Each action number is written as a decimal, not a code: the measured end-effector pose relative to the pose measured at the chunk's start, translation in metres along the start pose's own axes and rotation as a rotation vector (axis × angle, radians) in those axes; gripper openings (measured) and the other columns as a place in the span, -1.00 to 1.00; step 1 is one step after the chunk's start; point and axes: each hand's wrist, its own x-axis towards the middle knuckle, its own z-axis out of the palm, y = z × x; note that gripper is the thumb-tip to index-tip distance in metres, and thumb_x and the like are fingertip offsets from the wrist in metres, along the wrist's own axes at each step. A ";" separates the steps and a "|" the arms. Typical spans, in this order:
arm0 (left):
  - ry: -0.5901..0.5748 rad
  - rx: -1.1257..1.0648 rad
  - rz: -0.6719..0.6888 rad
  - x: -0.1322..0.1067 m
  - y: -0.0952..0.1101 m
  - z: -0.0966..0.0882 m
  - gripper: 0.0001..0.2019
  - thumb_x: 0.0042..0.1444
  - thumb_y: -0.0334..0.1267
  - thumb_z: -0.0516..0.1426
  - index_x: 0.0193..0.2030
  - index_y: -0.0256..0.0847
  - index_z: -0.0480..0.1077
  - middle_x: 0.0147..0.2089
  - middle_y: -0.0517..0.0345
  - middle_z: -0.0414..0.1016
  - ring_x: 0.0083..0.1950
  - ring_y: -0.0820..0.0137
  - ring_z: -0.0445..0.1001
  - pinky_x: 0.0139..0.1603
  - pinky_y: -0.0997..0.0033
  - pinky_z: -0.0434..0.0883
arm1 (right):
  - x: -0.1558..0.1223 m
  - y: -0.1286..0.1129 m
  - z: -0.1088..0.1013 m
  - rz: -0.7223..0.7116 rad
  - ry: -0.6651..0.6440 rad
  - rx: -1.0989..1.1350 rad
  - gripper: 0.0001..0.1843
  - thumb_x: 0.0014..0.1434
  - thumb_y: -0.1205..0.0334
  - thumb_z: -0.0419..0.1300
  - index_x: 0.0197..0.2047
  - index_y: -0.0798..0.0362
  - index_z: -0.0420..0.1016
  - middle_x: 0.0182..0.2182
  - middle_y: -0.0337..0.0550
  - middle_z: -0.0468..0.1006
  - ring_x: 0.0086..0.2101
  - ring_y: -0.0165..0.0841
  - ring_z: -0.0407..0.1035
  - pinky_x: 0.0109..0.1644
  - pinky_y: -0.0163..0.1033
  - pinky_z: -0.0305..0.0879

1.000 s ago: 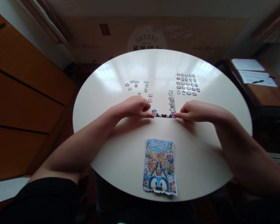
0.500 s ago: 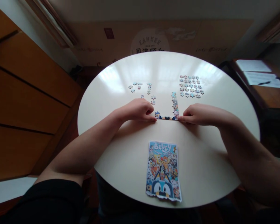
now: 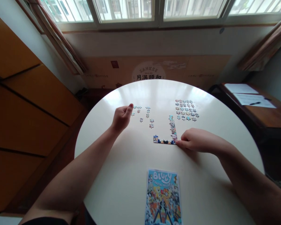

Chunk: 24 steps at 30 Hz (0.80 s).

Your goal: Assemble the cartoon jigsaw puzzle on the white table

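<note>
The thumb and forefinger of your right hand (image 3: 196, 139) were close together at the near right corner of the joined puzzle section (image 3: 173, 129), touching it, with the other fingers curled under; whether they pinched the edge or only pressed against it, you could not tell from this view. Your left hand (image 3: 121, 118) was lifted to the left, its fingers curled in and its thumb lying along them, pointing away from you; whether anything sat between them could not be told. The joined section lay flat near the middle of the white table (image 3: 112, 193), a row along the near side with a longer column rising at its right end and a short stub at its left. Just beyond your left hand and to its right lay scattered loose pieces (image 3: 151, 121), while a block of spaced-out pieces (image 3: 188, 118) lay beyond your right hand, in rows. Nearer to you was the printed picture (image 3: 163, 195), headed "BLUEY", its near end cut off by the frame. Farther out, a brown side table (image 3: 269, 118) on your right held papers (image 3: 242, 98) and a pen (image 3: 255, 103); orange-brown panels (image 3: 21, 120) stood on your left, and a barred window (image 3: 124, 11) spanned the far wall.
</note>
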 end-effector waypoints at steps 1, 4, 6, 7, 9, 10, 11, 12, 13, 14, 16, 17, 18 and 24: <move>0.050 -0.046 -0.035 0.001 -0.003 -0.001 -0.39 0.33 0.18 0.02 -0.65 -0.12 0.01 -0.66 0.29 -0.05 -0.61 0.49 -0.03 -0.55 0.34 -0.06 | 0.000 0.000 0.000 0.000 0.003 -0.003 -0.41 0.34 -0.17 -0.03 -0.58 0.04 0.31 -0.56 -0.11 0.50 -0.55 -0.35 0.27 -0.45 -0.18 0.01; 0.170 -0.190 -0.123 0.006 -0.009 -0.004 -0.39 0.33 0.18 0.03 -0.65 -0.13 0.06 -0.67 0.29 -0.01 -0.63 0.49 0.01 -0.58 0.36 -0.04 | 0.000 -0.002 0.001 -0.009 0.002 -0.005 -0.41 0.34 -0.17 -0.04 -0.59 0.04 0.29 -0.56 -0.11 0.50 -0.55 -0.35 0.26 -0.46 -0.19 0.00; 0.239 -0.271 -0.179 0.009 -0.011 -0.006 -0.41 0.33 0.15 0.04 -0.64 -0.13 0.06 -0.67 0.29 -0.01 -0.64 0.50 0.01 -0.60 0.37 -0.04 | 0.000 -0.002 0.001 -0.014 0.008 0.002 -0.41 0.35 -0.16 -0.04 -0.59 0.03 0.28 -0.57 -0.11 0.50 -0.56 -0.35 0.26 -0.46 -0.19 -0.01; 0.266 -0.306 -0.212 0.011 -0.011 -0.006 -0.42 0.33 0.13 0.05 -0.64 -0.13 0.05 -0.67 0.29 -0.02 -0.65 0.50 0.00 -0.61 0.38 -0.04 | -0.001 -0.002 0.001 -0.016 0.012 0.010 -0.41 0.35 -0.17 -0.04 -0.59 0.03 0.28 -0.56 -0.10 0.50 -0.56 -0.34 0.26 -0.46 -0.19 -0.01; 0.311 -0.371 -0.276 0.013 -0.012 -0.007 -0.45 0.32 0.06 0.05 -0.64 -0.13 0.03 -0.67 0.29 -0.03 -0.65 0.51 -0.02 -0.62 0.39 -0.05 | -0.001 -0.003 0.002 -0.023 0.020 0.031 -0.39 0.34 -0.19 -0.04 -0.60 0.03 0.28 -0.57 -0.08 0.50 -0.56 -0.34 0.25 -0.46 -0.18 -0.02; 0.326 -0.397 -0.304 0.013 -0.012 -0.007 -0.46 0.31 0.03 0.04 -0.64 -0.13 0.02 -0.67 0.29 -0.04 -0.65 0.51 -0.03 -0.62 0.39 -0.06 | -0.001 -0.003 0.002 -0.027 0.023 0.041 -0.38 0.34 -0.20 -0.04 -0.60 0.03 0.29 -0.57 -0.07 0.49 -0.57 -0.33 0.25 -0.46 -0.18 -0.02; 0.335 -0.415 -0.326 0.013 -0.012 -0.006 -0.48 0.30 0.00 0.03 -0.63 -0.13 0.02 -0.66 0.29 -0.03 -0.65 0.52 -0.03 -0.62 0.40 -0.06 | -0.001 -0.003 0.002 -0.028 0.025 0.047 -0.37 0.33 -0.22 -0.04 -0.61 0.03 0.29 -0.58 -0.06 0.49 -0.57 -0.33 0.25 -0.46 -0.18 -0.02; 0.339 -0.427 -0.341 0.013 -0.012 -0.006 -0.51 0.28 -0.02 0.03 -0.63 -0.13 0.02 -0.66 0.28 -0.02 -0.64 0.52 -0.03 -0.62 0.41 -0.05 | 0.000 -0.003 0.002 -0.028 0.026 0.050 -0.36 0.33 -0.23 -0.04 -0.61 0.03 0.29 -0.58 -0.06 0.48 -0.58 -0.33 0.25 -0.46 -0.17 -0.01; 0.338 -0.432 -0.348 0.012 -0.012 -0.005 -0.53 0.27 -0.05 0.02 -0.63 -0.13 0.02 -0.65 0.28 -0.01 -0.64 0.51 -0.02 -0.62 0.41 -0.05 | 0.000 -0.003 0.003 -0.027 0.028 0.052 -0.35 0.33 -0.24 -0.04 -0.61 0.03 0.30 -0.58 -0.05 0.48 -0.58 -0.33 0.25 -0.46 -0.17 -0.01; 0.335 -0.435 -0.351 0.012 -0.012 -0.004 -0.55 0.24 -0.08 0.01 -0.63 -0.14 0.03 -0.65 0.27 0.00 -0.63 0.51 0.00 -0.62 0.42 -0.04 | 0.000 -0.003 0.003 -0.026 0.028 0.053 -0.35 0.33 -0.25 -0.04 -0.61 0.03 0.30 -0.57 -0.05 0.49 -0.57 -0.33 0.25 -0.46 -0.18 -0.01; 0.331 -0.443 -0.345 0.011 -0.014 -0.003 -0.61 0.20 -0.12 0.00 -0.63 -0.14 0.06 -0.64 0.26 0.01 -0.62 0.50 0.02 -0.62 0.42 -0.02 | 0.000 -0.003 0.003 -0.024 0.028 0.055 -0.34 0.33 -0.27 -0.04 -0.61 0.03 0.31 -0.56 -0.05 0.50 -0.57 -0.32 0.27 -0.46 -0.19 0.00; 0.331 -0.452 -0.338 0.010 -0.014 -0.003 -0.63 0.17 -0.14 0.00 -0.63 -0.14 0.07 -0.63 0.25 0.01 -0.62 0.50 0.03 -0.62 0.42 -0.02 | 0.000 -0.004 0.003 -0.022 0.028 0.054 -0.34 0.33 -0.27 -0.04 -0.61 0.03 0.30 -0.56 -0.05 0.50 -0.56 -0.32 0.27 -0.46 -0.19 0.00; 0.327 -0.464 -0.331 0.010 -0.015 -0.003 -0.66 0.14 -0.16 -0.01 -0.63 -0.14 0.08 -0.62 0.25 0.02 -0.62 0.50 0.03 -0.62 0.42 -0.02 | -0.001 -0.004 0.002 -0.019 0.027 0.053 -0.34 0.34 -0.26 -0.04 -0.61 0.03 0.30 -0.56 -0.05 0.51 -0.56 -0.32 0.28 -0.46 -0.19 0.00; 0.297 -0.491 -0.297 0.008 -0.014 -0.005 -0.81 -0.06 -0.28 -0.01 -0.64 -0.14 0.09 -0.63 0.23 0.03 -0.61 0.49 0.03 -0.61 0.44 -0.01 | -0.001 -0.005 0.002 -0.015 0.021 0.048 -0.36 0.36 -0.22 -0.06 -0.60 0.03 0.30 -0.55 -0.07 0.53 -0.56 -0.33 0.29 -0.45 -0.18 0.03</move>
